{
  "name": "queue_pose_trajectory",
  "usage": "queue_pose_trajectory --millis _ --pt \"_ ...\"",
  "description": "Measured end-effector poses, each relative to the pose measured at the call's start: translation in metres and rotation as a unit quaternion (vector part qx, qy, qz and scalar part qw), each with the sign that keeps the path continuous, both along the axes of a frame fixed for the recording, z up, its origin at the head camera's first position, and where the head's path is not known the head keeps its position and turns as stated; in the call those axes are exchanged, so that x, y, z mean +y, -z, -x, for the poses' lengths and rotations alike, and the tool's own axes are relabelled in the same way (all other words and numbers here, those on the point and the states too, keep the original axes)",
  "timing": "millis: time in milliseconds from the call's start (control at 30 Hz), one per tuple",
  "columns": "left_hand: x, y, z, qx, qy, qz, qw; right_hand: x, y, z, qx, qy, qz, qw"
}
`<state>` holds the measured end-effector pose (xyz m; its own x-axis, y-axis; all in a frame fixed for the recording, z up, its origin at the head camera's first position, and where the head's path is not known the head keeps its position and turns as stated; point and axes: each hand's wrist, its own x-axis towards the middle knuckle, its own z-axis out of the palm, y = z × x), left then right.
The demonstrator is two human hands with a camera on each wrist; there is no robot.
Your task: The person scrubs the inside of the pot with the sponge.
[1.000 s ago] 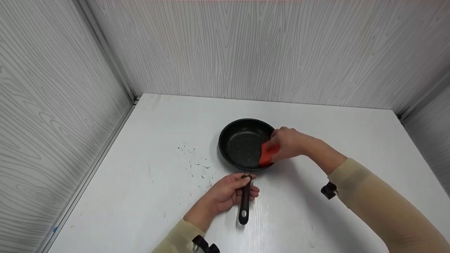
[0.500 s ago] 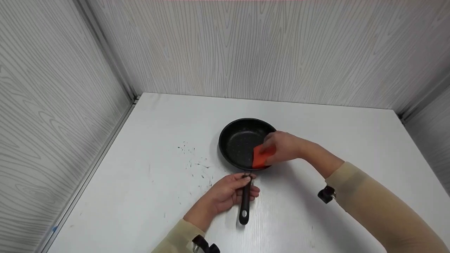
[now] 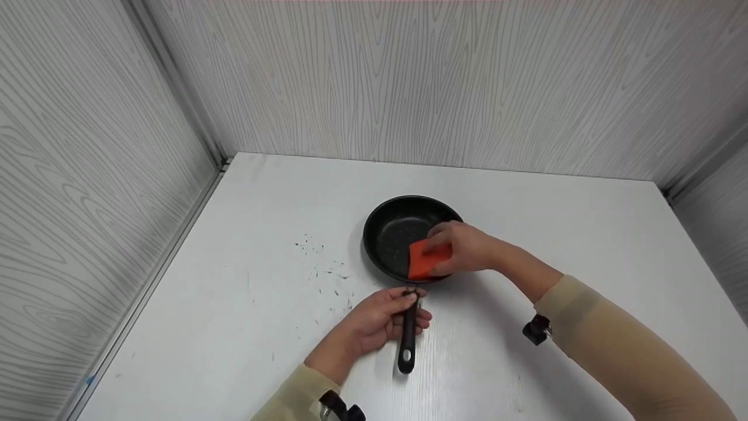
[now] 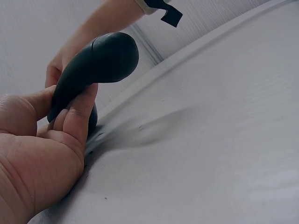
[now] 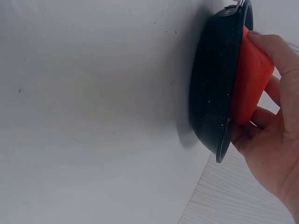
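Note:
A black frying pan (image 3: 388, 234) sits on the white table, its handle (image 3: 407, 345) toward the person. The left hand (image 3: 377, 321) holds that handle close to the pan, thumb on top and fingers beneath; the left wrist view shows the handle's rounded end (image 4: 114, 56) jutting past the fingers. Inside the pan, at its near right side, the right hand (image 3: 467, 245) grips a red-orange sponge (image 3: 422, 260). In the right wrist view the sponge (image 5: 252, 77) stands above the pan's rim, pinched between thumb and fingers. The sponge's underside is hidden by the pan wall there.
Dark specks and scratches (image 3: 330, 273) mark the white tabletop (image 3: 245, 234) left of the pan. Wood-grain panels stand behind the table (image 3: 374, 82) and along its left (image 3: 87, 175) and right sides. A black clip (image 3: 536, 329) is fixed at the right sleeve.
The right hand has slid the sponge leftward along the pan's near side, from the right wall toward the handle. The left hand and the pan have stayed in place.

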<state>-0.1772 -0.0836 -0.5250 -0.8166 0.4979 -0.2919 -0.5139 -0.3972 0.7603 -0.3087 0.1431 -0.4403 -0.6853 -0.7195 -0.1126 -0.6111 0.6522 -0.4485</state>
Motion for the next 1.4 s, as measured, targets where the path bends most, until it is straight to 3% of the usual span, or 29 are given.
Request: queue_pose_trajectory --millis 467,967,1400 --pt "0.001 0.000 0.000 -0.003 -0.002 0.006 1.0000 -0.024 0.013 -0.002 0.046 -0.009 0.019 0.9987" --pt "0.001 0.000 -0.001 0.001 -0.001 0.004 1.0000 -0.046 0.024 0.010 0.064 -0.007 0.021 0.9977" --pt "0.000 0.000 -0.001 0.002 -0.002 -0.007 1.0000 -0.058 0.031 0.016 0.069 0.025 0.029 0.9969"
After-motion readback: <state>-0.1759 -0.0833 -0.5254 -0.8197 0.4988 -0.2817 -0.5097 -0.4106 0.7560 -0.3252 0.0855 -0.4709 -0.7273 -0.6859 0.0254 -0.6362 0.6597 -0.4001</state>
